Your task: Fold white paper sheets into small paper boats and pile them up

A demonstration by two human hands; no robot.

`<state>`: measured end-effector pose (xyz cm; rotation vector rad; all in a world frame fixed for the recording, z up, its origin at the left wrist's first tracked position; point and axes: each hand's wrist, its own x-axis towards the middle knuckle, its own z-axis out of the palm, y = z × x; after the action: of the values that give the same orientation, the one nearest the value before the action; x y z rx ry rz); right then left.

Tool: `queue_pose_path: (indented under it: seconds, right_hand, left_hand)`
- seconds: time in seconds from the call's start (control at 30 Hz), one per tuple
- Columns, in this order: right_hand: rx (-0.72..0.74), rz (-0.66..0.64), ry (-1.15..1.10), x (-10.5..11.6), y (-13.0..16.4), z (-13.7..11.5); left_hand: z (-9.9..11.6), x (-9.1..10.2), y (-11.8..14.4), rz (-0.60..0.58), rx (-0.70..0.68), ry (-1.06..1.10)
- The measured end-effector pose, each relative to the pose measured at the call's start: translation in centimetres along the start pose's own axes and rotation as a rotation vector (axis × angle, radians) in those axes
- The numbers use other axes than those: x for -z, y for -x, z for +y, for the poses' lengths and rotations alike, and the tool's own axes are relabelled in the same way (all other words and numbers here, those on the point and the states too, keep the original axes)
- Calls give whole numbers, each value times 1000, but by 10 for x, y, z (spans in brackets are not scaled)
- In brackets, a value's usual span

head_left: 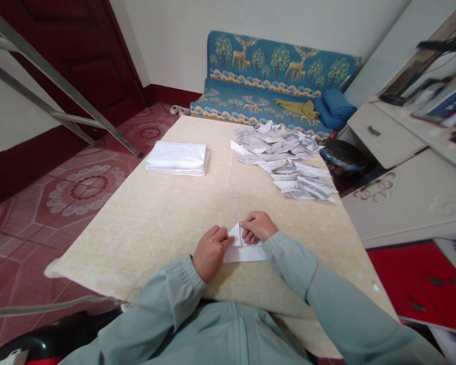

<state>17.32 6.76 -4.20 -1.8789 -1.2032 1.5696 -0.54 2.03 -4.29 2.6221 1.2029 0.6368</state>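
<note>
Two bare hands meet over one folded sheet point(247, 254) near the body's side of the tabletop point(155, 213), as the head view has it. From where I stand, the sheet lies between them, its peak pointing away from the body and a flat strip running along the near side. The right hand point(259, 226) has its grip pinched at the peak, thumb by the tip, the other fingers curled over the right flap. The left hand point(210, 253) rests at the left side, thumb and forefinger touching the left slope; whether that grip pinches the paper or only presses it, I can't tell. Ahead and to the left, well apart from both hands, sits a neat stack of paper point(177, 157). Over on the right, toward the far side, lies a loose heap of folded papers point(285, 146). Beyond the tabletop stands a blue sofa point(269, 66) patterned with deer and trees, a yellowish-green cloth point(294, 107) on its seat.
</note>
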Motion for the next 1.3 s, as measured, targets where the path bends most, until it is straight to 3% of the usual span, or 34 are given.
queue_pose_path:
  seconds: [0.37,0.77,0.97,1.17,1.3]
  right_hand:
    - [8,10,9,-1,0,-1]
    - [23,61,27,-5,11,-8]
    - [31,42,41,-4,9,-6]
    - [-29,-50,82,2,1,-6]
    - [-105,-130,143,7,0,-17]
  left_hand:
    - [2,2,1,-53,-29,-40]
    - [7,-1,2,-24,-38,-51]
    - [8,10,6,-67,-37,36]
    - [-18,28,3,-176,-18,336]
    - [-37,31,-8,-239,-25,388]
